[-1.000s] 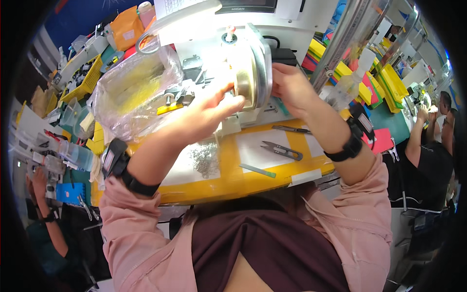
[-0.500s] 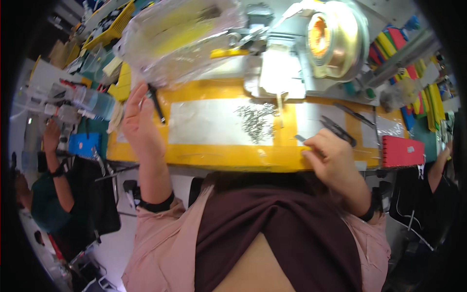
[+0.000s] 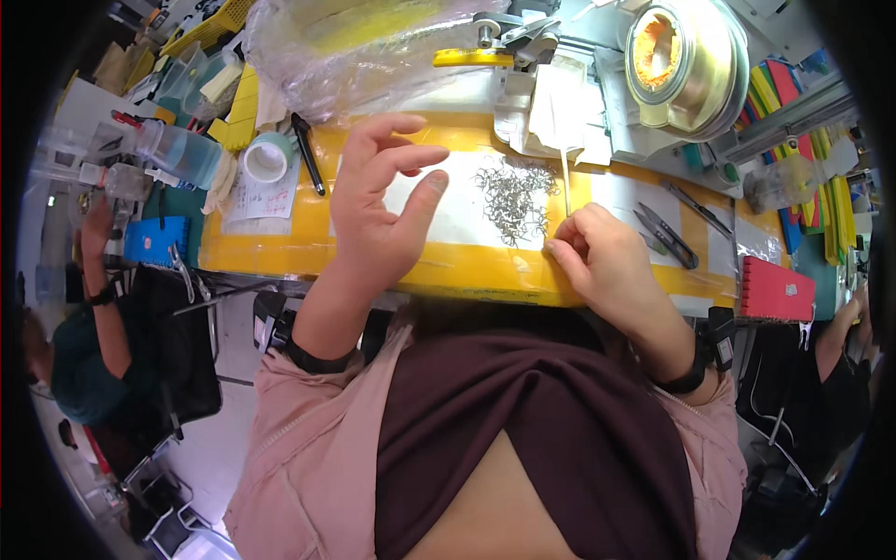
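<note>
My left hand hovers over the yellow-edged work mat with fingers spread and nothing in it. My right hand rests at the mat's near edge, its fingertips pinched on a thin pale strip that runs up toward the white holder. A pile of small thin metal pieces lies on the white centre of the mat between my two hands. A round metal reel with an orange core stands at the back right.
Small scissors and tweezers lie right of my right hand, a red notebook beyond. A tape roll, black pen and clear plastic bag sit at the back left. Other people work at both sides.
My left hand has moved right and up over the mat's centre with fingers spread. My right hand has shifted left to the pile and pinched the pale strip.
</note>
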Action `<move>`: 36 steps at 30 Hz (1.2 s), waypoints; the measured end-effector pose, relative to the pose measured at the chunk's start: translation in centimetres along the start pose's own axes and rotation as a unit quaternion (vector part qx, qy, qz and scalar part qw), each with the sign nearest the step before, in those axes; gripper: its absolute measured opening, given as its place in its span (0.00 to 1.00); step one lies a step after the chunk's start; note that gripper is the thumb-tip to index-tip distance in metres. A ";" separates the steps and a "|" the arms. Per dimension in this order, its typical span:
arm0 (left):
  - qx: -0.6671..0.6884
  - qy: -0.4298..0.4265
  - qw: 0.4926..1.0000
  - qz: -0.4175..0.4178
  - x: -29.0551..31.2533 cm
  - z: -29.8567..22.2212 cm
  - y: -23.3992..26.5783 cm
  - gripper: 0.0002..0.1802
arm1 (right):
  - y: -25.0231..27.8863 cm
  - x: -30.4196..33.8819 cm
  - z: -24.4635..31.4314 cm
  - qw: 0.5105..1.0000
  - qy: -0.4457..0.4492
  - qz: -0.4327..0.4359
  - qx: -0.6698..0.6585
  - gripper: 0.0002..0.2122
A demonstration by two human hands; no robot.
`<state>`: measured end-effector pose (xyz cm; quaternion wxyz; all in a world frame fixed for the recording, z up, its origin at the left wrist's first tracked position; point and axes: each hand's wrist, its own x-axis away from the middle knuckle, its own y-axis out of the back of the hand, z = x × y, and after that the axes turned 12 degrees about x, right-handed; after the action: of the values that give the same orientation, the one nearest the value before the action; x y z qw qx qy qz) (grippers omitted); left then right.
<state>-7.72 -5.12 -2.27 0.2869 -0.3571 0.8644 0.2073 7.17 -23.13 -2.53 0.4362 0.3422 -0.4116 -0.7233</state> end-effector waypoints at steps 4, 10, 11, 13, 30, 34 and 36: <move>0.010 0.023 0.999 0.032 -0.8 0.0 -0.7 0.11 | -0.7 -0.8 -0.2 0.999 0.011 0.000 0.051 0.05; -0.030 0.009 0.991 0.127 -2.1 -1.2 -1.6 0.11 | -0.4 -0.8 -0.4 0.999 0.024 -0.004 0.048 0.05; -0.037 0.009 0.990 0.133 -2.2 -1.2 -1.7 0.11 | -0.2 -0.7 -0.4 0.999 0.027 0.000 0.029 0.05; -0.046 0.013 0.988 0.145 -2.2 -1.2 -2.0 0.12 | -0.1 -0.4 -0.4 0.999 0.033 0.003 0.017 0.05; -0.064 0.021 0.955 0.287 -2.5 -1.5 -4.4 0.08 | 1.3 0.1 -2.8 0.992 0.005 0.019 -0.125 0.04; -0.041 0.038 0.956 0.289 -2.9 -1.8 -5.3 0.07 | 2.5 0.2 -2.6 0.985 0.024 0.006 -0.168 0.04; -0.030 0.071 0.952 0.296 -3.2 -2.1 -5.6 0.07 | 2.7 0.0 -2.8 0.986 0.052 0.009 -0.160 0.03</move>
<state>-2.50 -8.43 0.50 0.1398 -0.1072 0.9428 0.2830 10.56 -24.74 -1.29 0.5124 0.3013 -0.2700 -0.7575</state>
